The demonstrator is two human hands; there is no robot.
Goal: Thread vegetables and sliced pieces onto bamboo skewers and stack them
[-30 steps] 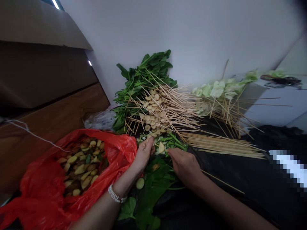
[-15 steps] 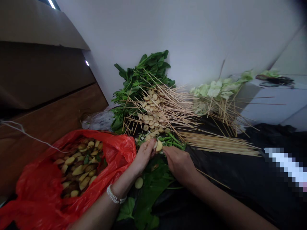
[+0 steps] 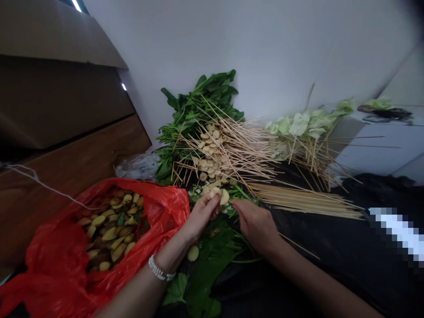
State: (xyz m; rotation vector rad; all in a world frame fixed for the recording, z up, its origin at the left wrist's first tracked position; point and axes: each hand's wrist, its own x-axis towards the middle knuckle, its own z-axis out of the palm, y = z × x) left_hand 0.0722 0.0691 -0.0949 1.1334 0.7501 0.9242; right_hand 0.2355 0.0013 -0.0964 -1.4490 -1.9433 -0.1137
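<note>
Potato slices (image 3: 225,197) are pinched between the thumb and fingers of my left hand (image 3: 203,214), which wears a beaded bracelet. My right hand (image 3: 255,223) is closed just to the right of them, around a thin bamboo skewer (image 3: 300,246) whose long end sticks out past the wrist. The skewer's tip points at the slices; how far it is in them I cannot tell. Beneath my hands lie large green leaves (image 3: 207,269) and a single loose potato slice (image 3: 193,253). Just beyond is a heap of skewered potato slices (image 3: 212,145).
A red plastic bag (image 3: 168,205) full of cut potato pieces (image 3: 111,234) stands at the left. Leafy greens (image 3: 198,101) lean on the wall. Loose bamboo skewers (image 3: 308,201) and skewered cabbage leaves (image 3: 300,123) lie to the right. Black plastic sheeting (image 3: 331,238) covers the surface.
Both hands have shifted slightly right in view, along with the whole scene. A small gap shows between the right fingers and the slices, a little wider than before.
</note>
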